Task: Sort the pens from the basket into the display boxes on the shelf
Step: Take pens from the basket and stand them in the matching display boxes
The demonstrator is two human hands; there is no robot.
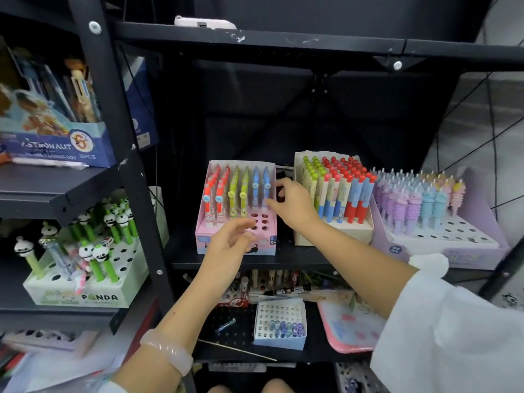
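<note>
Black metal shelf (255, 260) carries three display boxes side by side. Lilac display box (442, 245), far right: purple, blue and pink novelty pens. Cream display box (334, 234), middle: green-, red-topped pens. Pink display box (236, 242), left: red, green, blue pens (236, 191) upright, front-right holes vacant. Right hand (295, 207) at that box's right edge, fingers loosely spread, holding nothing. Left hand (229, 251) before its front, fingers relaxed, empty. Basket not identifiable.
</note>
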